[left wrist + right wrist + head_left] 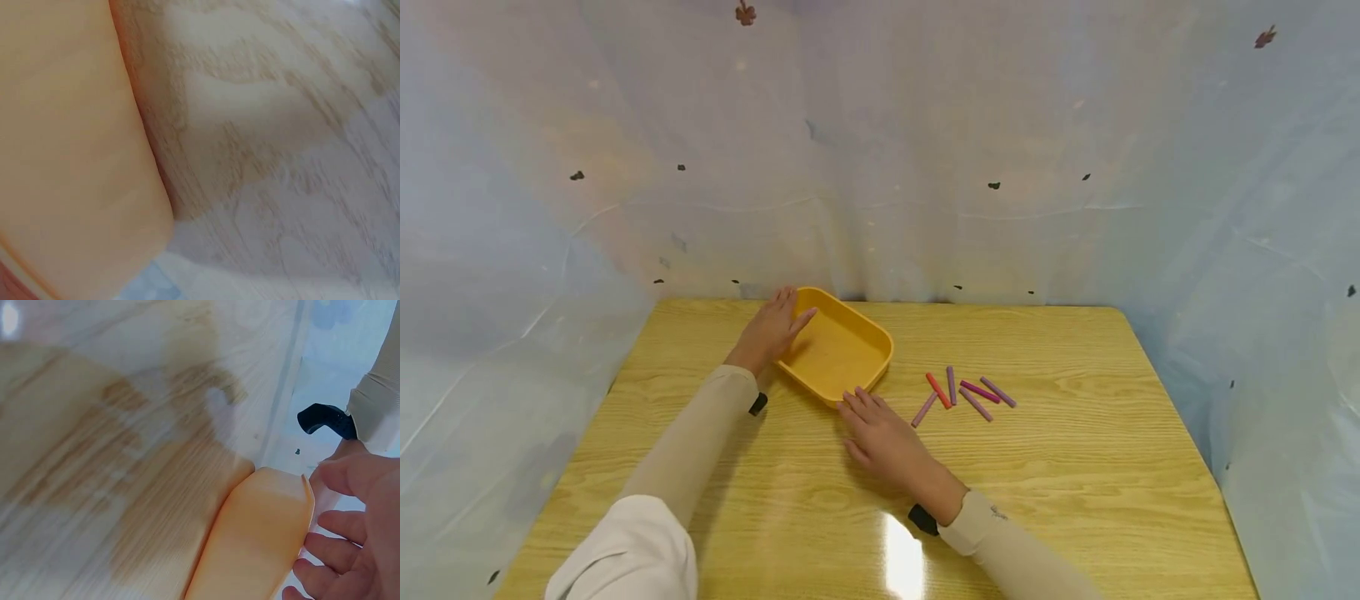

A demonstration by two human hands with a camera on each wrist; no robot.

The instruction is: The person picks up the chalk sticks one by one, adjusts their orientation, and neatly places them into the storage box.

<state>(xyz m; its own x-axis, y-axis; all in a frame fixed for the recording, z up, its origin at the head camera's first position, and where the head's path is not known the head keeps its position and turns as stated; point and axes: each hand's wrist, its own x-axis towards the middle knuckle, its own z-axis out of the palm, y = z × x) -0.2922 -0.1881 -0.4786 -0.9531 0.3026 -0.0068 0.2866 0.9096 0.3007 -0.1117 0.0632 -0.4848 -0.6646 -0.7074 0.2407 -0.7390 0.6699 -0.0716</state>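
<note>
A yellow rectangular tray [877, 332] lies turned at an angle on the table, left of its middle. My left hand [767, 332] rests at the tray's left corner, with fingers stretched along the rim and the thumb spread over the inside. At the near corner, my right hand [883, 437] touches the rim with extended fingertips. In the right wrist view, the right hand [350, 534] lies beside the outer wall of the tray [256, 519]. Only the tray's side wall [75, 137] and a sliver of skin show in the left wrist view.
Several thin sticks in purple, pink and red, including a red one [938, 390] and a magenta one [980, 392], lie loose right of the tray. The wood-grain table [1075, 467] meets a pale hanging sheet [910, 150] at the back and sides.
</note>
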